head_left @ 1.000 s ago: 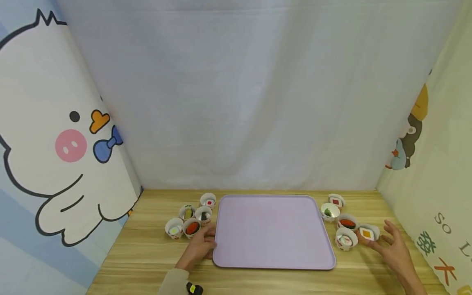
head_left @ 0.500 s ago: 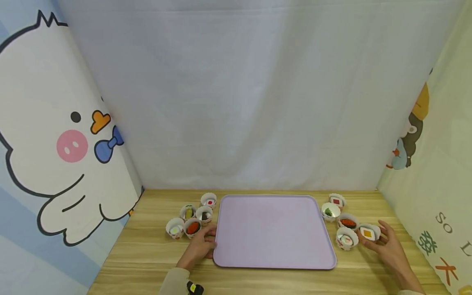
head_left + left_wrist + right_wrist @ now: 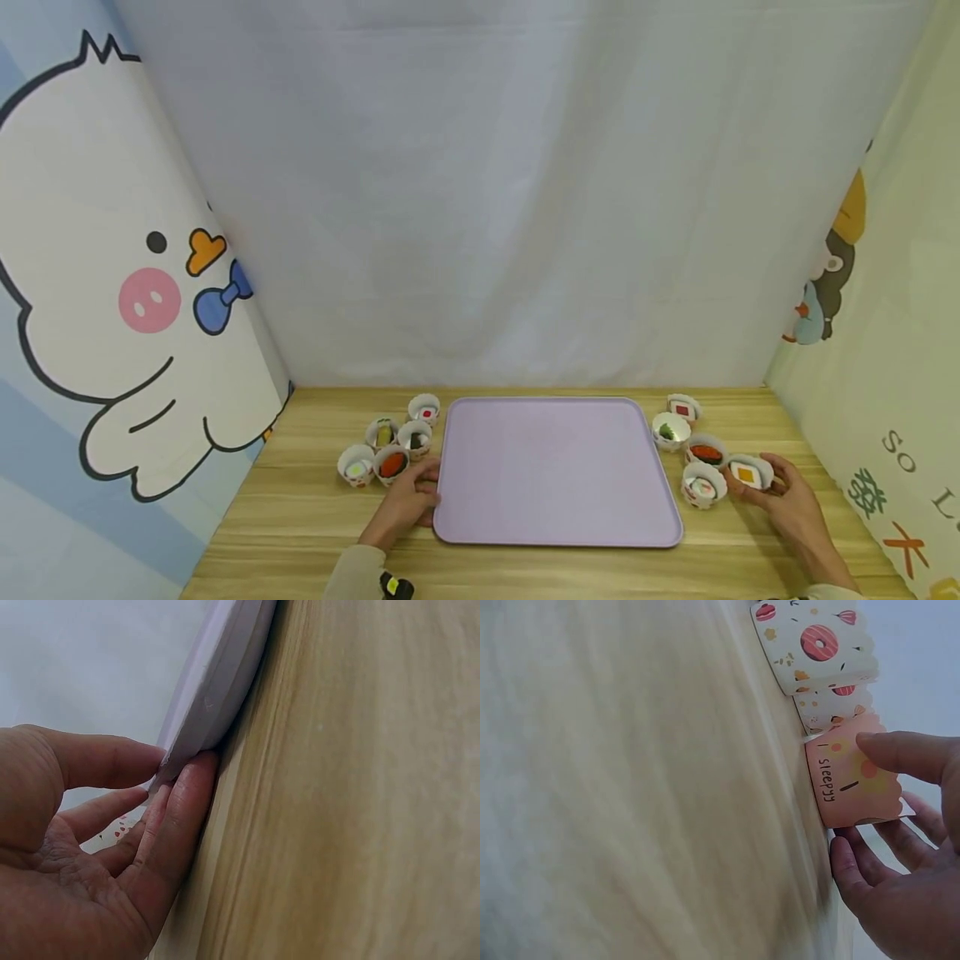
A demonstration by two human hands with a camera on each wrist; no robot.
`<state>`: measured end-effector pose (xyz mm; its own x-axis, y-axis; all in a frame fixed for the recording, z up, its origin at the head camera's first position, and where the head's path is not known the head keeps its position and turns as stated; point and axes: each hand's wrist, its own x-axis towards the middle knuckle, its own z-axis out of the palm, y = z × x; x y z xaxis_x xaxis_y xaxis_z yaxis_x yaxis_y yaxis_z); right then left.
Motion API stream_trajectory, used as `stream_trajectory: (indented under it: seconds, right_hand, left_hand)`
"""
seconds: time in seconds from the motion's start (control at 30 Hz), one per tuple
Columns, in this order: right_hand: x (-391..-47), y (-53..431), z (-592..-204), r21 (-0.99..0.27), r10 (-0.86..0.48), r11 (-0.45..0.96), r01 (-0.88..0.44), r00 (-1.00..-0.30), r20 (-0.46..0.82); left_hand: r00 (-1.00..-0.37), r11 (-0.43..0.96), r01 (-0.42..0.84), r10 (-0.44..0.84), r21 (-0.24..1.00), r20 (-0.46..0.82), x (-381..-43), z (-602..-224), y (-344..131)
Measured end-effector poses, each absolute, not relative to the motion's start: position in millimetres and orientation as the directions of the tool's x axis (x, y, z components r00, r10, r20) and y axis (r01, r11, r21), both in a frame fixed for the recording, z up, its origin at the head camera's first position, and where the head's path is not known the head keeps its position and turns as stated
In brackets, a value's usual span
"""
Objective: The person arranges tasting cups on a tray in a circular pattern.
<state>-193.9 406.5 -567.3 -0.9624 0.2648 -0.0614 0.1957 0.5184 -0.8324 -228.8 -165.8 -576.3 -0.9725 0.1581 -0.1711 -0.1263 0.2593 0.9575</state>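
Observation:
At the left side of a lilac tray [image 3: 555,471], my left hand [image 3: 408,500] grips the rim. In the left wrist view the thumb [image 3: 112,759] lies against the tray's edge [image 3: 214,690], with fingers at its lower side near the wood. Over on the right, my right hand [image 3: 791,504] holds a paper baking cup [image 3: 752,475] containing a white piece with an orange-yellow square. The right wrist view shows this cup [image 3: 847,776] as pink with "sleepyy" printed on it, the thumb on its near wall and the other fingers around its far side.
Several patterned paper cups with sushi-like pieces cluster left of the tray, including one with an orange-red topping [image 3: 392,464]. More stand at its right, such as a cup [image 3: 703,486] beside the held one. A white curtain [image 3: 480,192] hangs behind the wooden table [image 3: 300,533].
My right hand has moved slightly left and its spread fingers have closed around the paper baking cup. The left hand stays at the tray's rim.

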Motion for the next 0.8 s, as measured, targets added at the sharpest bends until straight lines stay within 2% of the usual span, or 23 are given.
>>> stream_trajectory:
  seconds: [0.37,0.57,0.8]
  right_hand:
    - [-184,404,-549,-0.83,0.249,0.531,0.17,-0.968,-0.039]
    - [-184,399,-527,-0.865,0.193,0.49,0.11,-0.981,-0.015]
    - [-193,384,-508,-0.837,0.131,0.546,0.032,-0.99,0.047]
  left_hand:
    - [-0.974,0.281,-0.126,0.145,0.951,-0.172,-229,-578,-166]
    - [-0.974,0.265,-0.123,0.154,0.956,-0.168,-231,-578,-166]
    - [-0.973,0.234,-0.129,0.16,0.964,-0.168,-230,-579,-166]
